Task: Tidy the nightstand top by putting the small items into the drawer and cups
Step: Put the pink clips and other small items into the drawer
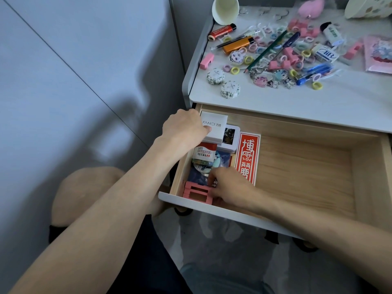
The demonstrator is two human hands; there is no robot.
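Left hand (186, 126) grip clamped on white square box (214, 126) at open wooden drawer (307, 166) back-left corner; right hand (229, 187) grip closed on cards. Best seat box flush, leaving room.

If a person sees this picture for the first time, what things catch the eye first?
First, the open wooden drawer, with both hands in its left part: the left hand grips a white box, and the right hand rests beside a pink rack. Next, the red card beside them, then the nightstand top scattered with colourful hair ties.
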